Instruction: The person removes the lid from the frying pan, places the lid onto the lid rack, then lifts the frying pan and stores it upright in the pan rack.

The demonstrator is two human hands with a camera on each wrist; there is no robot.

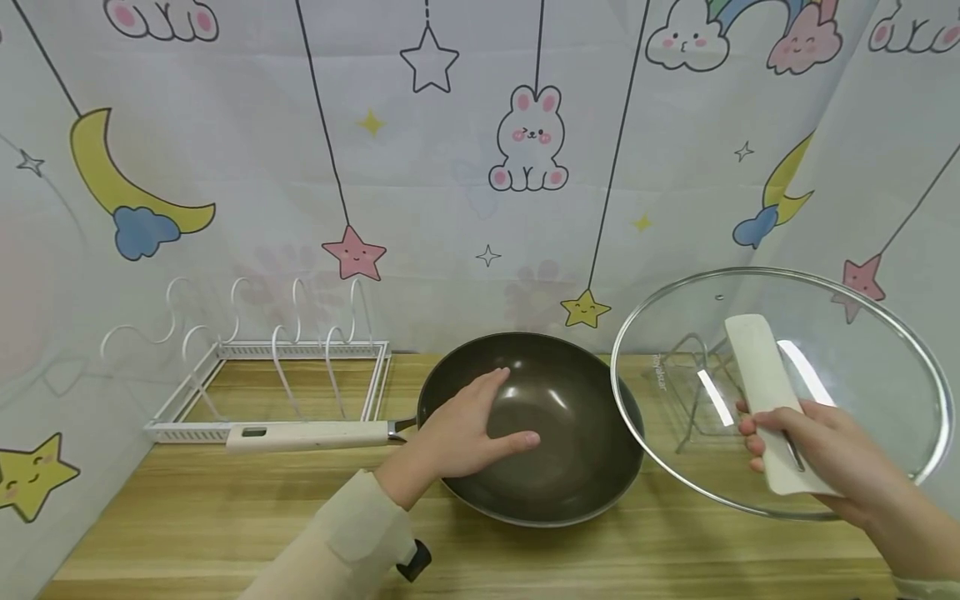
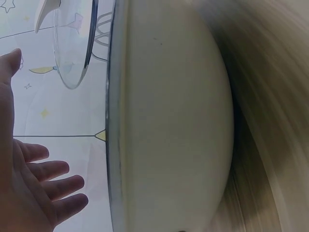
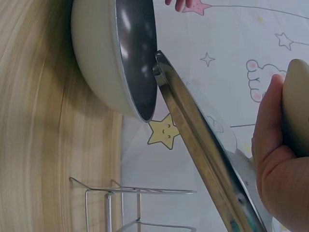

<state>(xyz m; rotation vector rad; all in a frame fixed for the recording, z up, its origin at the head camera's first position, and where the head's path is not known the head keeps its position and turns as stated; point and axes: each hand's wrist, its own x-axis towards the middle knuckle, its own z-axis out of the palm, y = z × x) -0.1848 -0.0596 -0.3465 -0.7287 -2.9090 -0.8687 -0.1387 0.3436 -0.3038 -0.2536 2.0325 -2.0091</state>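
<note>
A wok [image 1: 555, 467] with a dark inside and cream outside stands on the wooden table, its cream handle [image 1: 315, 435] pointing left. Over the wok my left hand [image 1: 468, 433] hovers with fingers extended and thumb apart, holding nothing. The left wrist view shows those spread fingers beside the wok's cream outer wall [image 2: 174, 116]. My right hand [image 1: 825, 442] grips the long cream handle [image 1: 761, 367] of a round glass lid [image 1: 675, 333]. Tilted, the lid is held up at the right, its steel rim overlapping the wok's right edge in the head view.
At the back left stands a white wire rack [image 1: 270, 433] with curved dividers, partly behind the wok handle. A smaller wire stand [image 1: 686, 437] shows through the glass lid; its bars [image 3: 137, 191] appear low in the right wrist view. A printed curtain [image 1: 450, 183] hangs behind the table.
</note>
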